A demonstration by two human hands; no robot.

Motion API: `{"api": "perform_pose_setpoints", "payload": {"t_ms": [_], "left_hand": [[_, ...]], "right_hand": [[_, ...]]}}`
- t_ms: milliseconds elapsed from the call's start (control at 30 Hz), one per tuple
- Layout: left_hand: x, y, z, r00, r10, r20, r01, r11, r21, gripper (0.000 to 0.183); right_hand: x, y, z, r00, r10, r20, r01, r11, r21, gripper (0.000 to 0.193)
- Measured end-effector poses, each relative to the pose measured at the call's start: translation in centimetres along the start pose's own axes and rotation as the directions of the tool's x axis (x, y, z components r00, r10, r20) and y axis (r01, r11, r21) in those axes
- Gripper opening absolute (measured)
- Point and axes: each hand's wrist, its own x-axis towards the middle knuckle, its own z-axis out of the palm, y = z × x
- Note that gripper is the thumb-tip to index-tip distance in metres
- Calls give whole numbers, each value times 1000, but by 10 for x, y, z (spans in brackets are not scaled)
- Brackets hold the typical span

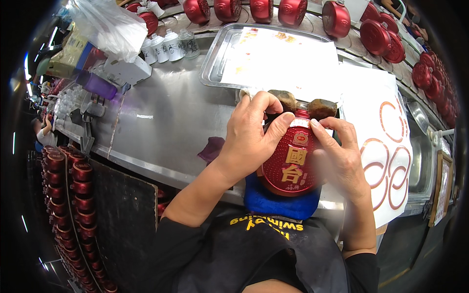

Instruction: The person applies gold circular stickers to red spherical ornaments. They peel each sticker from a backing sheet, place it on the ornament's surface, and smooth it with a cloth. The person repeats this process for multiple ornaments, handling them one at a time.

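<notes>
A round, flat red bottle (289, 163) with raised gold characters lies face up on a blue cushion (281, 202), its neck pointing away from me. That neck rests between two dark brown padded supports (322, 108). Around the shoulder, just below the neck, runs a pale decorated band (300, 122). My left hand (256, 128) is closed, its thumb pressing the band's left end and its fingers curled beside the neck. At the other end my right hand (342, 151) presses with its thumb, fingers bent around the bottle's side; part of that hand is blurred.
Behind stands a metal tray (212, 63) with a white sheet bearing small gold pieces. Sheets with copper-coloured ring strips (373, 161) lie right. White squeeze bottles (172, 45) stand back left. Red bottles (227, 10) line a curved conveyor. A maroon cloth (211, 149) lies left.
</notes>
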Motion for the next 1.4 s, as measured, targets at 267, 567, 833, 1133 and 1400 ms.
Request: {"api": "perform_pose_setpoints", "payload": {"t_ms": [267, 567, 833, 1133, 1400], "left_hand": [[-2, -3, 5, 1000, 18, -13, -17, 996, 92, 21], [-5, -6, 2, 998, -64, 5, 64, 996, -65, 20], [-15, -25, -4, 906, -316, 281, 422, 707, -567, 19], [-24, -44, 3, 915, -270, 301, 404, 617, -675, 21], [-35, -53, 2, 904, -225, 363, 426, 531, -732, 36]], "right_hand": [[-1, 1, 0, 1000, -20, -8, 20, 1000, 2, 44], [2, -2, 1, 1000, -5, -14, 5, 1000, 14, 44], [13, -14, -6, 998, 18, 58, -14, 998, -60, 45], [22, -27, -6, 997, 27, 70, -22, 997, -72, 47], [25, -28, -3, 997, 18, 77, -10, 995, -102, 48]]}}
